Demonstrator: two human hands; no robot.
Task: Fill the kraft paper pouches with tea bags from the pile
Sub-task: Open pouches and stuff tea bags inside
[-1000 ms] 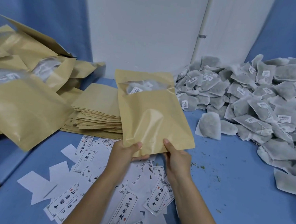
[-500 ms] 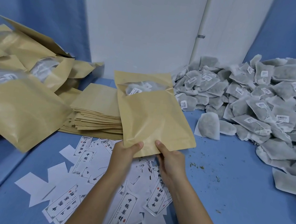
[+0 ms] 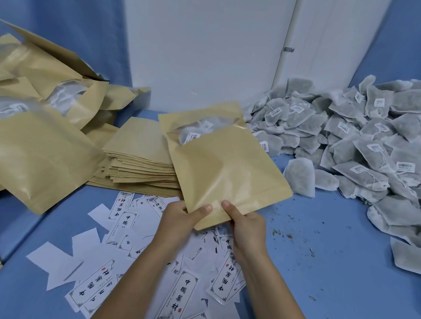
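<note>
Over the paper labels (image 3: 184,292), my left hand (image 3: 181,216) and right hand (image 3: 244,226) pinch a filled kraft pouch (image 3: 224,167) by its near edge. Next, I judge, it joins the filled pouches (image 3: 28,148) at left.

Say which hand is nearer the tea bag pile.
Right. The right hand pinches the lower edge of the kraft pouch on the side toward the tea bag pile; the left hand grips the same edge, farther off.

left hand (image 3: 181,219), right hand (image 3: 248,228); close together (both pinching)
</note>
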